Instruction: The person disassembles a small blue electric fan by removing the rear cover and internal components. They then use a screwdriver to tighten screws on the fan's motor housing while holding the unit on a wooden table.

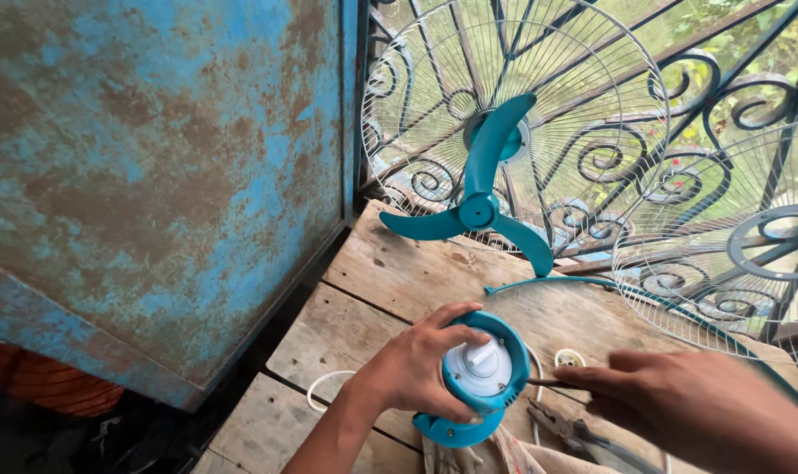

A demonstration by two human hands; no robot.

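In the head view, the left hand (416,369) was wrapped around the round teal fan motor housing (478,369), which stood on the wooden counter (399,272) near the front edge. Its fingers (456,336) were curled and pressed on the teal rim, holding it steady. The right hand (680,395) came in from the side, its fingers pinching a thin dark tool (548,383) whose tip touched the housing's side. The hand was blurry, so I could not tell just what the tool was. The housing looked like hard plastic, smooth and a bit slippery, and likely heavy for its size with a motor inside. The thick teal rim looked like the safest place to grip; the white middle part (480,362) and thin white cord (324,386) looked easier to break. The teal fan blade (478,211) leaned on 1 wire guard (592,88) behind, and pliers (566,430) lay close by.
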